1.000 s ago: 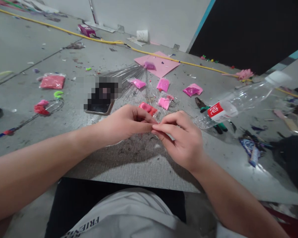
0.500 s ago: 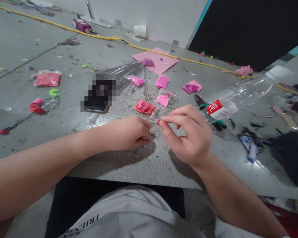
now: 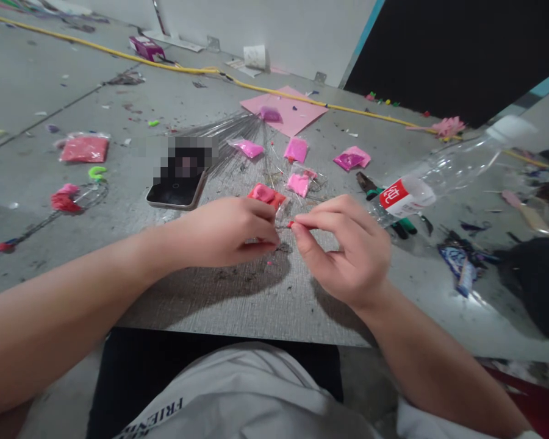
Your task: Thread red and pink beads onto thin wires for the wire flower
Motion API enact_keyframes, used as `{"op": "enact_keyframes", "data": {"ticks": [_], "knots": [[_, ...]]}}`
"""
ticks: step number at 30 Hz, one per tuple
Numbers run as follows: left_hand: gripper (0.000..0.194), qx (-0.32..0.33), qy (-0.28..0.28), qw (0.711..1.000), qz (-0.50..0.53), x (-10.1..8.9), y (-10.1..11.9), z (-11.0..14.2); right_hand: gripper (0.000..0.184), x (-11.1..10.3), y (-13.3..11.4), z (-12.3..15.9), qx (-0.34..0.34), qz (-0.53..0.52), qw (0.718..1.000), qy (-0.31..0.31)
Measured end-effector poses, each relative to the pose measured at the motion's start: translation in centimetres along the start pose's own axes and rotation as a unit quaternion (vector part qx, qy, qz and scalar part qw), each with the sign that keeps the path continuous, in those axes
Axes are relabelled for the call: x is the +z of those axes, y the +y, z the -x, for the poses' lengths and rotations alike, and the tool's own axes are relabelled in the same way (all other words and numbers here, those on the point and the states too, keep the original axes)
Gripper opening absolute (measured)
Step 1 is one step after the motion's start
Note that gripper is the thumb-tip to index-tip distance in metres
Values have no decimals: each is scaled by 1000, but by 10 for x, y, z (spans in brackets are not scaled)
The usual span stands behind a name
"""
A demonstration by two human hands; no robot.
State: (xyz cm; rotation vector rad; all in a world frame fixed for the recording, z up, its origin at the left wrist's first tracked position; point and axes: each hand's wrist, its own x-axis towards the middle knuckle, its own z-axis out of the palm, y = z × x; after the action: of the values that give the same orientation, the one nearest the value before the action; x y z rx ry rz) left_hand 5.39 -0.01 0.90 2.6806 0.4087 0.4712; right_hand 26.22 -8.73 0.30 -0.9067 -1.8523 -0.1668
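Note:
My left hand (image 3: 229, 231) is curled closed just above the grey mat (image 3: 265, 299), its fingertips pinched together on something too small to make out. My right hand (image 3: 348, 250) faces it, thumb and forefinger pinching a tiny red bead (image 3: 291, 224) on a thin wire. The two hands almost touch at the fingertips. Right behind them lies a small bag of red beads (image 3: 265, 195), with several bags of pink beads (image 3: 298, 183) and loose thin wires (image 3: 238, 131) beyond.
A phone (image 3: 176, 192) lies left of the bags. An empty plastic bottle (image 3: 439, 177) rests on its side at right over green-handled pliers (image 3: 393, 219). A pink sheet (image 3: 286, 110), a yellow cord (image 3: 165, 66), a red bead bag (image 3: 83, 148) and scraps litter the surface.
My left hand has risen off the mat and come back toward my right hand's fingertips. Right hand keeps its pinch on the red bead.

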Motion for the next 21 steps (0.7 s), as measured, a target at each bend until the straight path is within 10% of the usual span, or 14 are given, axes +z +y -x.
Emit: {"op": "enact_keyframes", "data": {"ticks": [6, 21], "knots": [[20, -125, -12, 970, 208, -5, 5, -4, 12, 4, 0, 6, 3, -58, 997, -59], [18, -162, -27, 905, 393, -2, 10, -1, 14, 0, -4, 6, -2, -85, 990, -111]]}}
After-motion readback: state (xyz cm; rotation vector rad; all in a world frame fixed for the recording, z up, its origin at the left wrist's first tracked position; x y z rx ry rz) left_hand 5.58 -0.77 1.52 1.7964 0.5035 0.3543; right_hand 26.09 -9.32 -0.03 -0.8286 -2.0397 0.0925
